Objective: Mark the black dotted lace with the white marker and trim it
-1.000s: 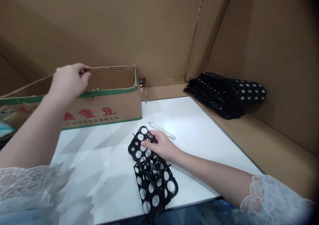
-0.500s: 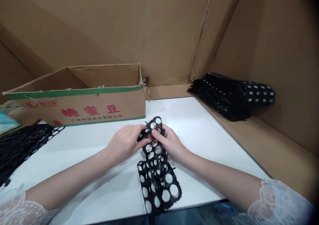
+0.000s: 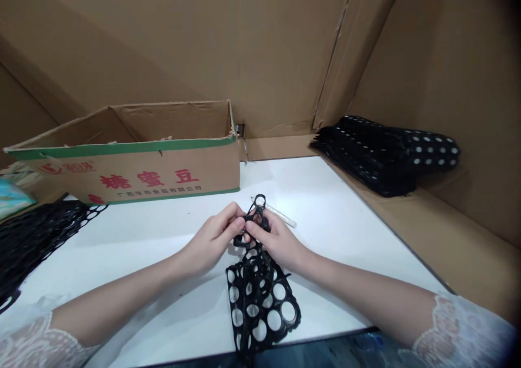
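Observation:
A black plastic grid with round holes [image 3: 260, 297] lies on the white table [image 3: 163, 238], its far end lifted and bent. My left hand [image 3: 215, 238] and my right hand [image 3: 274, 240] meet at that far end, both with fingers pinched closed on the grid's top edge. The grid's near end reaches the table's front edge. A thin white stick [image 3: 280, 215] lies just beyond my right hand.
An open cardboard box with a green rim and red characters [image 3: 130, 159] stands at the back left. A stack of black grids [image 3: 386, 151] rests on the cardboard ledge at the right. More black grids [image 3: 36, 232] lie at the left edge. Cardboard walls surround the table.
My left hand came from the box rim down to the grid. Both hands now pinch its far end, which has been folded up narrower than half a second ago.

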A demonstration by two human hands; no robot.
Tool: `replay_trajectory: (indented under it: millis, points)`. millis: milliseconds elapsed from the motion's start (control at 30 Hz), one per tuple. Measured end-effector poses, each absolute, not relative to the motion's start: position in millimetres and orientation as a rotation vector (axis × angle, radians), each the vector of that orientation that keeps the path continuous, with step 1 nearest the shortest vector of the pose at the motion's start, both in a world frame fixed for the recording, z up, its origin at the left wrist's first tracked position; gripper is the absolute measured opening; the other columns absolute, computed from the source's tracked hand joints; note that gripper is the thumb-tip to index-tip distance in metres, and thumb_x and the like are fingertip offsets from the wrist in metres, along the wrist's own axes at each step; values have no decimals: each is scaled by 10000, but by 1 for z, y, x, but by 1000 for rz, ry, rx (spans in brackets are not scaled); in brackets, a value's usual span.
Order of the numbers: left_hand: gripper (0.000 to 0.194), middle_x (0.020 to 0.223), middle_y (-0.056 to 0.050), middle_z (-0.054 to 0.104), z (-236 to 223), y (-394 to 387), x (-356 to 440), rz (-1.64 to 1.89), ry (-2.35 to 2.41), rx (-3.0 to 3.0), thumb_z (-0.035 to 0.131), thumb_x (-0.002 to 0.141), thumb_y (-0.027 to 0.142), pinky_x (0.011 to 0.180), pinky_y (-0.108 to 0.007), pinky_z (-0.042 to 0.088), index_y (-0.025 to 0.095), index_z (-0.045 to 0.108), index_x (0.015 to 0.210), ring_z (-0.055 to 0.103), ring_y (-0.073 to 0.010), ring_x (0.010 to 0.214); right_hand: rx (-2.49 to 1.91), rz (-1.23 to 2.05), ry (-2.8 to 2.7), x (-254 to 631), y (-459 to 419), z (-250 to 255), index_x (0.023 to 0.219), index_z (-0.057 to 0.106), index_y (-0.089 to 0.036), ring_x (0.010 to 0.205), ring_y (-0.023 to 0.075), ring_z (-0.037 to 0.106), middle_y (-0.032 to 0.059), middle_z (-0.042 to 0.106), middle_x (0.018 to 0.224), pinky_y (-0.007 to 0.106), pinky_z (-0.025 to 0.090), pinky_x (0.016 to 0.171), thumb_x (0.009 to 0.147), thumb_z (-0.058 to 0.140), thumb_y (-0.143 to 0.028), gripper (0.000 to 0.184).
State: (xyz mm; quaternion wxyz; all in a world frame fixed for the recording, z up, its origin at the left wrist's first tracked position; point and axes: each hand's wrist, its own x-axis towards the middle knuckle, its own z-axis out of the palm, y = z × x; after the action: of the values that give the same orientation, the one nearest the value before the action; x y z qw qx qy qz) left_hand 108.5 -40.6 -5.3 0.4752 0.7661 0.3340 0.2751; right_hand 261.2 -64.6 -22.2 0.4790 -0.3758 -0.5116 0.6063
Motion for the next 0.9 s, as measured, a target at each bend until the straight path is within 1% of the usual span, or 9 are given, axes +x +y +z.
replay_trajectory:
  millis: [233,367,433,500,600,700,767,833,900]
  points:
    - [223,635,32,465,-13,-43,120,872,792,1562,375,877,348,583,-200,378,167,437,763,491,-91,613,-929,1454,-1185,258,-69,-19,785,431,-164,602,77,441,-39,452,638,229,384,588,774,511,-360,212]
    - [239,628,26,461,-13,-44,124,970,954,1694,376,870,366,548,-209,364,169,467,770,449,-90,554,-888,1568,-1067,257,-70,-21,791,420,-181,554,68,403,-51,426,619,223,369,547,774,500,-354,191]
    - [243,611,21,453,-5,-39,120,1067,1070,1848,391,864,364,516,-207,339,168,486,756,423,-92,539,-900,1527,-1055,259,-70,-21,793,441,-181,560,67,405,-44,433,645,223,369,560,770,504,-330,163]
    - [240,613,14,459,12,-26,108,1289,1189,1984,395,865,349,498,-207,328,165,510,762,414,-90,532,-927,1426,-1121,260,-71,-21,795,466,-180,590,71,418,-33,449,684,226,375,594,765,518,-323,155]
    - [273,609,18,461,53,11,76,1850,1371,2070,352,885,328,475,-213,318,146,535,798,389,-73,481,-953,1351,-1234,262,-71,-22,830,468,-192,614,79,438,-28,469,717,232,384,617,750,548,-354,197]
    - [308,653,2,493,91,56,43,2140,1643,2352,301,910,279,594,-263,342,120,563,881,470,-90,595,-992,1344,-1218,262,-69,-22,861,443,-198,589,82,460,-33,482,705,238,395,595,730,565,-384,259]
    - [244,830,-30,545,102,76,31,1881,1731,2590,376,885,279,673,-301,344,128,544,978,519,-125,778,-1043,1315,-1186,263,-66,-21,842,435,-188,564,86,470,-33,493,668,242,401,575,721,568,-399,278]
    - [291,1015,-50,516,99,78,33,1678,1793,2691,438,853,301,752,-336,342,142,497,1090,483,-174,968,-1074,1277,-1151,264,-63,-20,806,433,-179,554,89,477,-31,501,639,245,408,571,713,571,-406,282]
    - [333,1080,-57,484,82,62,47,1693,1750,2759,437,848,304,813,-356,340,146,472,1139,439,-204,1039,-1087,1256,-1101,266,-60,-19,786,428,-176,554,91,485,-28,506,635,248,418,573,707,576,-409,287]
